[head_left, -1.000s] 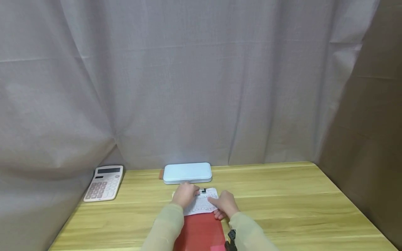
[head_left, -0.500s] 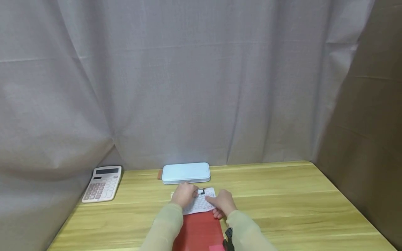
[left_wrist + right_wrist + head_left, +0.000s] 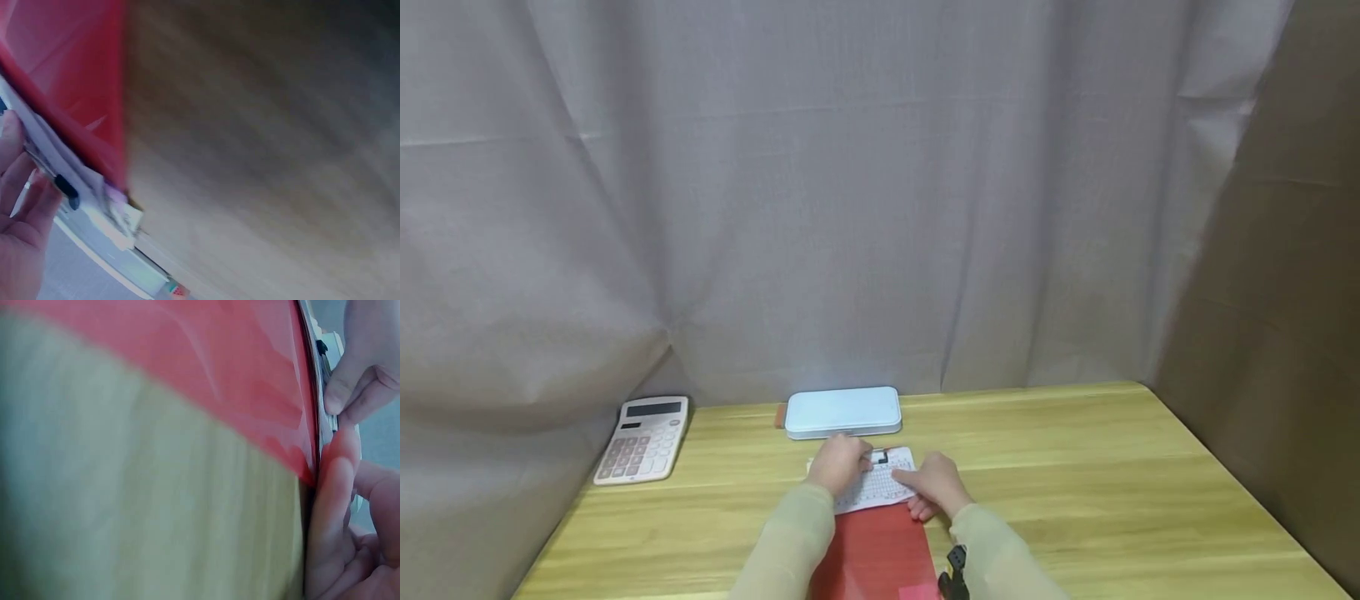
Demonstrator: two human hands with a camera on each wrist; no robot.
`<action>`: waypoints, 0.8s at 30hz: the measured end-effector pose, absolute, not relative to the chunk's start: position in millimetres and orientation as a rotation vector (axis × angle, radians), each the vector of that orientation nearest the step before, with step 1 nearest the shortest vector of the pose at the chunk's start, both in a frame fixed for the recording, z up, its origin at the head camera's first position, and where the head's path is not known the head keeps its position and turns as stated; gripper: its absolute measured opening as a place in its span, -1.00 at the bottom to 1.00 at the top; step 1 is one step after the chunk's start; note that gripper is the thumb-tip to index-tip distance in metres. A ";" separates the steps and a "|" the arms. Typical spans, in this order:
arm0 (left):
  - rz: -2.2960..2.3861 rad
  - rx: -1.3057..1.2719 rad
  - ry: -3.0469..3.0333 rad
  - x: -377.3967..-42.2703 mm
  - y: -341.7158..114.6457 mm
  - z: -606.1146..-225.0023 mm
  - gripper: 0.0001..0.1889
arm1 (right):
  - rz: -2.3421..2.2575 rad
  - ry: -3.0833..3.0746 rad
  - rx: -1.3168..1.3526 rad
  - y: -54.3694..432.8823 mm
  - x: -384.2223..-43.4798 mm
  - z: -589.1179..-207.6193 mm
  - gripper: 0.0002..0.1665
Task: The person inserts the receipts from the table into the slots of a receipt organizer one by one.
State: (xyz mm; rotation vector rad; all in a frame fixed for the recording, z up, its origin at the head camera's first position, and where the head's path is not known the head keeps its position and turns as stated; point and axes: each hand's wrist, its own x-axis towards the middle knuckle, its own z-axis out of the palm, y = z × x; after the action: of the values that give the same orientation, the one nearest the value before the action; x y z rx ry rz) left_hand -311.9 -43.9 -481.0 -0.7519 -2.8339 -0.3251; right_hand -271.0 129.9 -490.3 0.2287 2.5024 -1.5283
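A red see-through folder (image 3: 874, 546) lies in front of the person, with white printed sheets (image 3: 880, 492) at its far end. At the top of the sheets sits a metal clip with black ends (image 3: 882, 457); its black tip (image 3: 66, 187) shows in the left wrist view. My left hand (image 3: 838, 464) pinches the clip from the left. My right hand (image 3: 938, 485) grips the right edge of the sheets, thumb on top and fingers bent below, beside the folder's edge. The left thumb (image 3: 336, 394) on the clip shows in the right wrist view.
A pale blue flat case (image 3: 844, 411) stands just beyond the sheets, a brown tab at its left end. A white calculator (image 3: 643, 439) lies at the left edge of the wooden table (image 3: 1075, 483). Grey curtain (image 3: 880, 208) closes off the back and sides.
Both hands keep their grips on the clip and the sheets with hardly any movement. The whole view has shifted slightly; case and calculator stay put.
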 end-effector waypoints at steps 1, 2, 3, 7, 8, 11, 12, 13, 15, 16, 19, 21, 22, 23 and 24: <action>-0.338 -0.744 -2.839 -311.6 -44.5 -480.9 -0.89 | -1.548 2.479 0.212 130.2 -270.9 -490.0 -0.59; -0.351 -0.736 -2.845 -311.3 -45.0 -480.4 -0.90 | -1.564 2.457 0.200 130.4 -270.9 -489.4 -0.60; -0.362 -0.728 -2.851 -311.0 -45.5 -480.1 -0.91 | -1.577 2.435 0.190 130.5 -271.0 -488.6 -0.61; -0.367 -0.718 -2.869 -310.5 -45.3 -477.8 -0.92 | -1.624 2.373 0.158 132.5 -270.5 -488.4 -0.67; -0.368 -0.722 -2.868 -310.3 -44.7 -477.5 -0.92 | -1.634 2.366 0.152 133.8 -269.9 -489.0 -0.69; -0.375 -0.722 -2.874 -310.6 -42.1 -476.8 -0.92 | -1.663 2.349 0.143 137.7 -269.0 -491.6 -0.73; -0.385 -0.715 -2.881 -310.4 -41.1 -476.3 -0.91 | -1.662 2.350 0.144 138.8 -269.0 -492.4 -0.73; -0.403 -0.702 -2.892 -310.2 -40.3 -476.2 -0.90 | -1.663 2.349 0.142 140.0 -269.1 -493.2 -0.74; -0.440 -0.676 -2.908 -309.7 -39.1 -476.4 -0.87 | -1.661 2.348 0.139 142.2 -269.4 -494.6 -0.74; -0.468 -0.662 -2.913 -309.3 -38.8 -476.4 -0.84 | -1.663 2.342 0.137 143.2 -269.0 -494.9 -0.74; -0.575 -0.630 -2.916 -308.9 -38.5 -478.6 -0.76 | -1.659 2.341 0.127 146.3 -267.7 -495.7 -0.74; -0.649 -0.616 -2.910 -308.5 -38.4 -479.3 -0.72 | -1.654 2.345 0.131 147.7 -266.1 -495.3 -0.74; -0.684 -0.611 -2.904 -308.4 -38.4 -479.7 -0.71 | -1.649 2.349 0.133 148.3 -265.3 -494.9 -0.74; -0.710 -0.611 -2.899 -308.4 -38.5 -480.1 -0.70 | -1.645 2.356 0.135 148.7 -264.5 -494.5 -0.74; -0.726 -0.612 -2.893 -308.3 -38.6 -480.1 -0.70 | -1.642 2.361 0.138 148.9 -263.8 -494.0 -0.74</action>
State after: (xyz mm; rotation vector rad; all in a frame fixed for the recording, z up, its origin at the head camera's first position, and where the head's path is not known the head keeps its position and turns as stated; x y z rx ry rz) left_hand -308.3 -38.6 -480.1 -0.6122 -2.8934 -0.7263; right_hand -263.8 148.9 -494.0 0.1376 2.3613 -1.6415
